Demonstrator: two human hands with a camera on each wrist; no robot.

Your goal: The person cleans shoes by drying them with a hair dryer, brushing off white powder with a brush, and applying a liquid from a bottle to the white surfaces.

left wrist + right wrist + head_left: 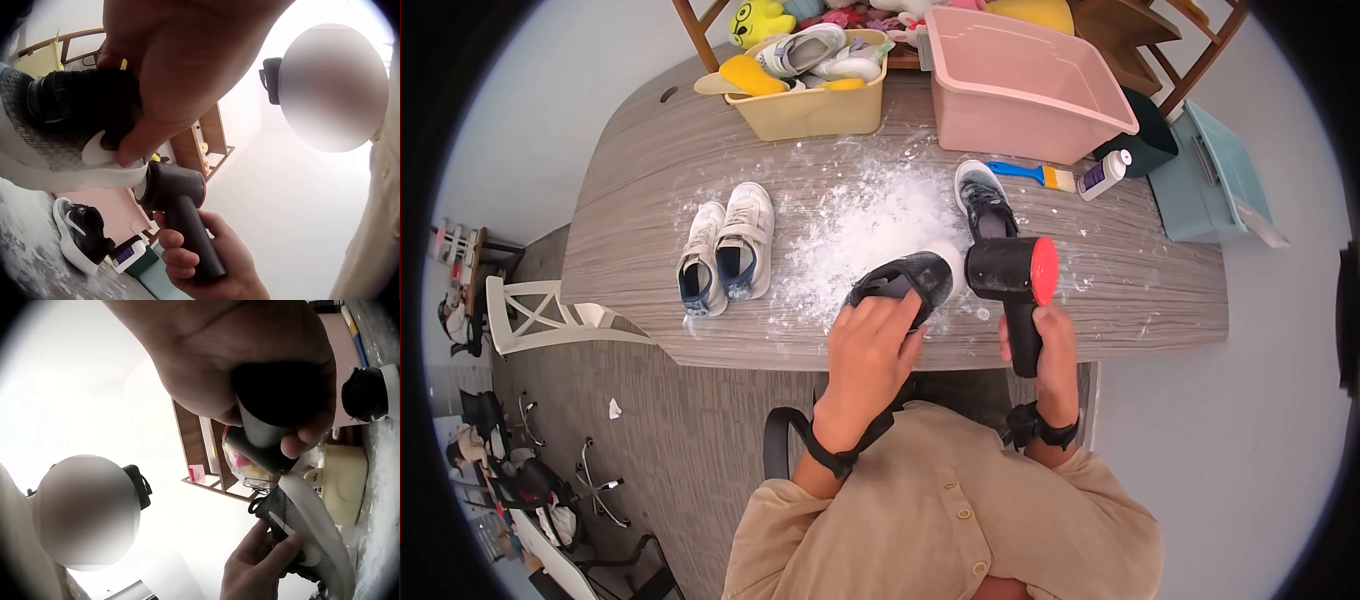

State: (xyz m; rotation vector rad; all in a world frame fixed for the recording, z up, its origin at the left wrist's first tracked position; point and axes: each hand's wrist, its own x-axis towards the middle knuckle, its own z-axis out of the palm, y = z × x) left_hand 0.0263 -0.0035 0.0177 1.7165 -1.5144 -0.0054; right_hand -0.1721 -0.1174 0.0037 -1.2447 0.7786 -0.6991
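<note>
In the head view my left hand [867, 352] grips a black shoe with a white sole [927, 276] by its heel opening, held above the powdered tabletop. My right hand [1048, 352] is wrapped around the handle of a black device with a red round end [1008, 272]. The device's head is close to the shoe's toe; in the left wrist view its round face [142, 185] is right by the white sole [69, 177]. The matching black shoe [983, 200] stands on the table behind the device. White powder [870, 215] is spread over the middle of the table.
At the left stands a pair of white shoes [745, 235]. A yellow bin [825, 112] with shoes and a pink bin [1025, 100] line the back. A blue-handled brush [1025, 173] and white bottle [1105, 175] lie at the back right, near a teal box [1200, 185].
</note>
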